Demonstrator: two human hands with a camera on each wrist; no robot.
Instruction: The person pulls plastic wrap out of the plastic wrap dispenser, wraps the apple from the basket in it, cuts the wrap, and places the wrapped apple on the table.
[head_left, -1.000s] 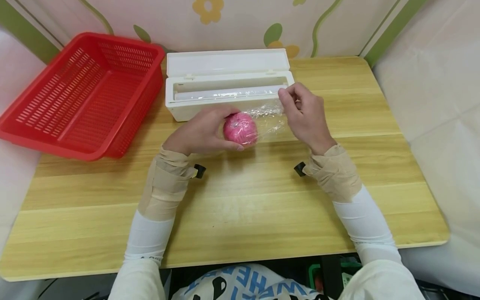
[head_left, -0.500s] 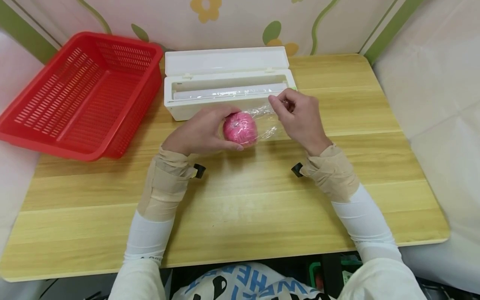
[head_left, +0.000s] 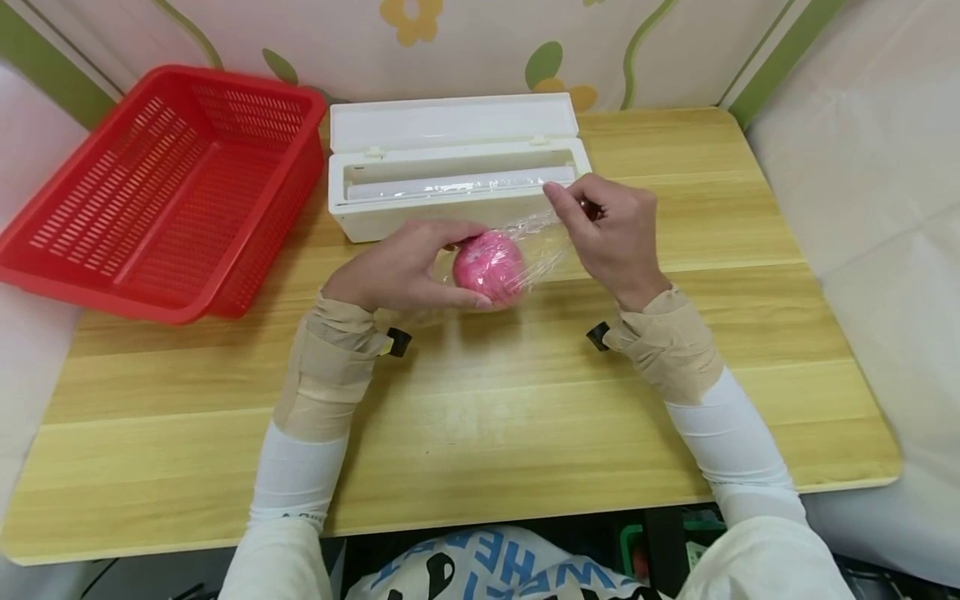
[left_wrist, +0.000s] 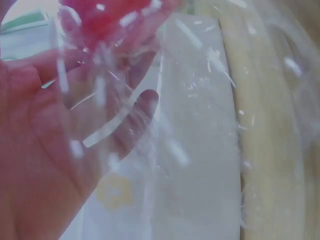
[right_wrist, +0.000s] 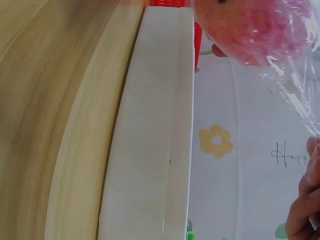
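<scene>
My left hand (head_left: 405, 271) grips a round pink ball-like item (head_left: 490, 268) between thumb and fingers, just in front of the white box. Clear plastic wrap (head_left: 546, 246) covers the pink item and stretches to the right. My right hand (head_left: 611, 237) pinches the wrap's far end near the box's right corner. Creased film also crosses the left wrist view, in front of the palm (left_wrist: 45, 135). In the right wrist view the pink item (right_wrist: 260, 30) hangs at the top with film pulled down toward my fingers (right_wrist: 306, 200).
A white plastic wrap dispenser (head_left: 397, 223) stands with its lid up at the table's back, a roll (head_left: 450, 187) inside. The red basket (head_left: 258, 258) sits at the back left. The wooden table (head_left: 525, 442) extends toward my body.
The pink item has shifted slightly right and toward me with my left hand. My right hand went left and nearer, then back right, still pinching the wrap.
</scene>
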